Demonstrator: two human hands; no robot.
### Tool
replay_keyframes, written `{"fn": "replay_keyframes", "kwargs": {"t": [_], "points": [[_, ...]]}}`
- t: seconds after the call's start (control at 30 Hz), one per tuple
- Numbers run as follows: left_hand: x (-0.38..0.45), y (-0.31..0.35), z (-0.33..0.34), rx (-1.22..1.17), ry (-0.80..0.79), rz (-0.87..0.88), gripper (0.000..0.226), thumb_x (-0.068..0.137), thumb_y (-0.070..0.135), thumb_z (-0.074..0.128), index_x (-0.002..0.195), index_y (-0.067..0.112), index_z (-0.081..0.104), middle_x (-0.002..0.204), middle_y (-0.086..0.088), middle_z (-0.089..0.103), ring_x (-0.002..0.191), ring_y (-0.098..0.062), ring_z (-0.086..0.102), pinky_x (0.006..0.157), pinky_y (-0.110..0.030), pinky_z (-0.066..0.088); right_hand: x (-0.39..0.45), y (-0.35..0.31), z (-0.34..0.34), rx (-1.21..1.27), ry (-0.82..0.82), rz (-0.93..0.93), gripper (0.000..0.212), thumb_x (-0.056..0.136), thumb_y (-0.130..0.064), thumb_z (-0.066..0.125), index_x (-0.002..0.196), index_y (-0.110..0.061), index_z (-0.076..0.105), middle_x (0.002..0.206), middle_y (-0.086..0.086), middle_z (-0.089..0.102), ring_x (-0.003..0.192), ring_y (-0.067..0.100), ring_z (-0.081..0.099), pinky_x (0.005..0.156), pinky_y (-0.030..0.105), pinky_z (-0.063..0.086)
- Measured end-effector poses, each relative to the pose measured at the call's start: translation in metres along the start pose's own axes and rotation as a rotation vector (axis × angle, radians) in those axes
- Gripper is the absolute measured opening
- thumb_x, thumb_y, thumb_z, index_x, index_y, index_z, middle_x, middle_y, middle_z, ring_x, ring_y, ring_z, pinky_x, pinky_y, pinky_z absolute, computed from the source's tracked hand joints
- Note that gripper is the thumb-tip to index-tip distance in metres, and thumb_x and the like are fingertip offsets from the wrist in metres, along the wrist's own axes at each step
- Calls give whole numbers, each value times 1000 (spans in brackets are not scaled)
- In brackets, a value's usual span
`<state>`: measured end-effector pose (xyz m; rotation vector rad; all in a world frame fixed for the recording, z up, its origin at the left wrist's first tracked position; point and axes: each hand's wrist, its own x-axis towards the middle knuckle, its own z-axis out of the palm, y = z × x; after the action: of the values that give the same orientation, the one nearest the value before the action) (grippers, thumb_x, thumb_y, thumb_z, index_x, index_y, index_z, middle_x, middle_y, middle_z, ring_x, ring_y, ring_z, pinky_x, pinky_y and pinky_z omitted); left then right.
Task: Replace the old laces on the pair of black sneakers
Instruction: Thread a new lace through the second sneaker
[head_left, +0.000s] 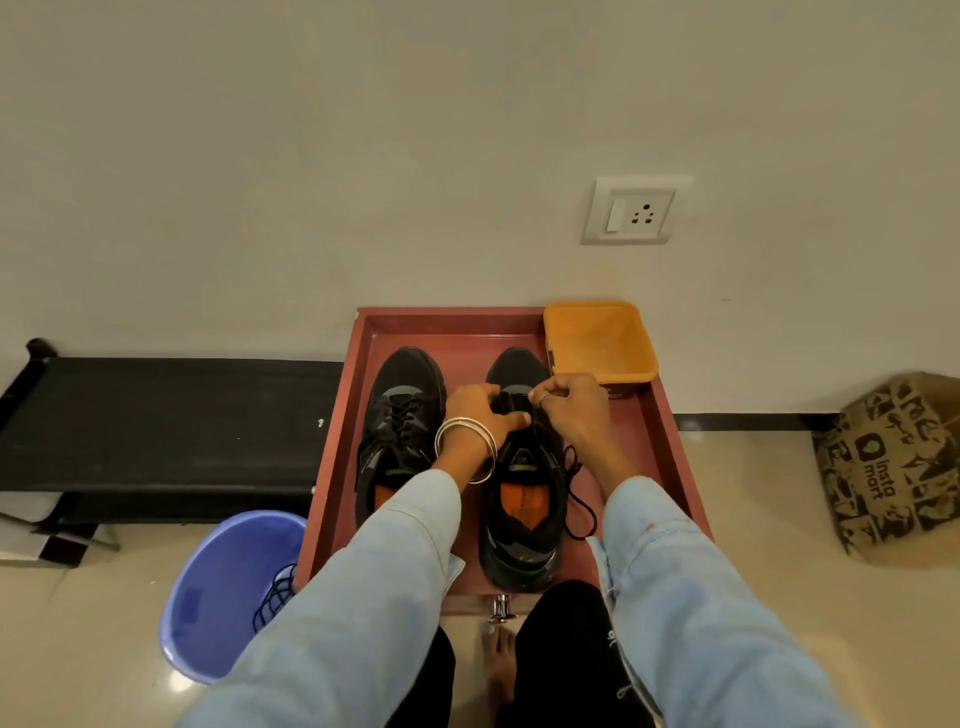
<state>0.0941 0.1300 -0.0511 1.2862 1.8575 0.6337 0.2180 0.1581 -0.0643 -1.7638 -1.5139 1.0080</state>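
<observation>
A person looks down at a red tray (670, 441) on a pale floor, set against a white wall. Two black sneakers lie side by side in the tray, toes pointing to the far side, towards the wall. The left sneaker (402, 415) is laced with a black lace. The right sneaker (524, 519) shows an orange insole, and both hands work at its lace area.

The left hand (480, 415), with silver bangles on the wrist, rests over the middle of the right sneaker, its fingers curled around the tongue and upper. The right hand (569, 405), wearing a ring, has its fingers curled and pinches something small at the far end of the lacing, most likely the lace, though the exact hold is hard to see. A loose black lace (579, 493) trails from the right sneaker onto the tray floor on its right side.

An orange tub (600, 340) sits at the tray's far right corner. A blue bin (218, 592) stands on the floor near the tray's left, with dark cord inside. A black bench (166, 415) runs along the wall on the left. A printed paper bag (883, 467) stands on the right, and a wall socket (631, 210) sits above the tray.
</observation>
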Motion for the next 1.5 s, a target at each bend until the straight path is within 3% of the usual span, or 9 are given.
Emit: {"fn": "replay_keyframes", "kwargs": {"t": [0.07,0.17,0.37,0.57,0.7,0.93,1.1,1.3,1.5], "points": [[2,-3,3,20,13,14,48,78,23,75,121,7,62,117,-10,66,108,-25,61,86,-25,45,2,1,7,-34,-10,-22,8,83,-8,68,79,-9,74,84,2,71,83,11,62,77,21,44],[3,-11,3,-23,50,-12,48,78,21,72,124,14,61,122,-6,65,112,-21,59,91,-25,46,0,2,14,-91,-16,-66,9,83,-8,66,78,-8,74,83,4,71,80,10,59,74,23,44],[6,-20,-1,-69,49,-9,46,78,23,70,123,19,63,123,-3,64,113,-18,58,91,-21,43,9,22,44,16,50,68,15,76,-33,64,62,-39,68,85,-4,69,93,21,63,82,52,51],[12,-27,-1,29,4,68,48,81,31,70,127,19,60,128,-5,59,117,-22,54,99,-30,43,13,22,49,73,66,190,17,69,-35,63,61,-49,68,101,3,66,105,24,55,93,48,46],[18,-31,0,141,3,162,38,92,33,58,126,15,61,120,-7,56,112,-24,54,97,-29,40,12,8,48,23,78,266,18,71,-28,60,55,-33,67,105,7,63,107,26,54,95,46,39],[31,-31,-4,361,66,216,27,92,28,58,117,25,67,114,-1,65,106,-22,58,94,-32,46,2,-9,46,-192,82,319,13,92,-31,58,97,-31,69,125,5,41,120,27,39,96,46,29],[35,-27,-5,308,137,193,21,88,28,63,107,24,72,108,3,70,102,-16,62,89,-27,46,4,-9,47,-217,35,349,16,94,-33,56,101,-27,69,127,5,38,121,26,37,97,45,28],[35,-22,-3,212,179,149,11,86,28,66,90,23,75,82,-2,72,80,-20,67,78,-31,54,1,-9,41,-200,-48,310,19,97,-31,50,101,-22,66,129,8,34,122,28,33,96,44,25],[35,-20,-2,399,175,244,21,93,30,53,99,18,69,102,-4,67,95,-26,61,75,-33,42,-5,-12,32,-182,-131,278,20,99,-29,46,97,-24,65,127,8,32,122,28,32,90,41,23]]}}
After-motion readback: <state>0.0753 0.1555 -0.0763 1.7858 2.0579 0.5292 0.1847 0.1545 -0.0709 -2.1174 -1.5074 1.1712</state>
